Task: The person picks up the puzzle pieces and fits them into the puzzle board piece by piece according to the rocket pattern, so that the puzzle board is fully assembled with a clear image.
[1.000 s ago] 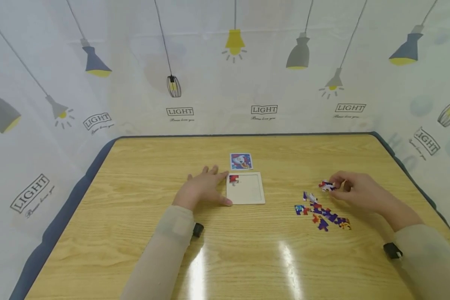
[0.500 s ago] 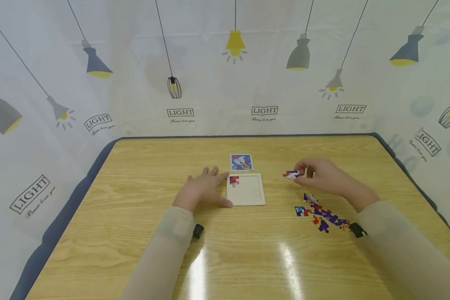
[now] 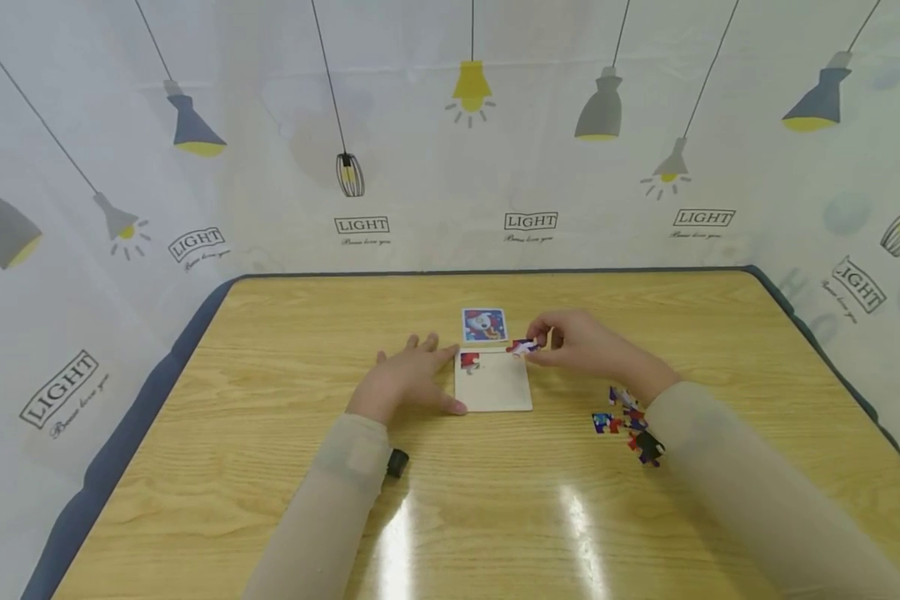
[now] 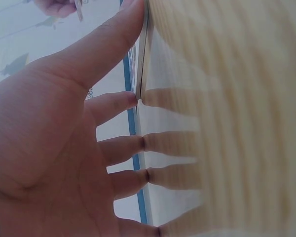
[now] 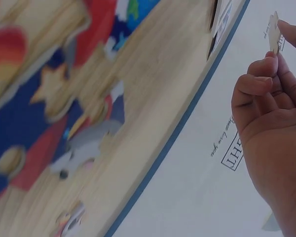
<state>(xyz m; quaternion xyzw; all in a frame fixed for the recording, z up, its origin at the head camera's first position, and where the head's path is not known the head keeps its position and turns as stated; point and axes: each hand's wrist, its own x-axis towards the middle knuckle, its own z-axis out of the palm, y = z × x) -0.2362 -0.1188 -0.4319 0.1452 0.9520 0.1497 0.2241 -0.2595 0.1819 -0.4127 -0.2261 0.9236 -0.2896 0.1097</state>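
Note:
My right hand point(image 3: 581, 348) pinches a jigsaw puzzle piece point(image 3: 522, 346) between thumb and fingers, over the upper right corner of a white puzzle tray point(image 3: 495, 392). From the right wrist, that piece point(image 5: 274, 33) shows its pale edge. A red and grey puzzle piece point(image 3: 470, 362) lies in the tray's upper left corner. Along the tray's left side rests my left hand point(image 3: 408, 379), fingers spread, thumb at the lower left corner. In the left wrist view the fingertips of the left hand point(image 4: 64, 123) touch the table, with the thumb against the tray's edge.
Behind the tray lies a small picture card point(image 3: 484, 325) with a white cartoon dog. Loose puzzle pieces point(image 3: 607, 422) are heaped to the right, partly hidden by my right sleeve. The wooden table point(image 3: 307, 333) ends at a printed cloth backdrop point(image 3: 420, 167).
My right hand has carried the puzzle piece leftward from near the loose pieces to the tray's upper right corner. The left hand has stayed at the tray's left side.

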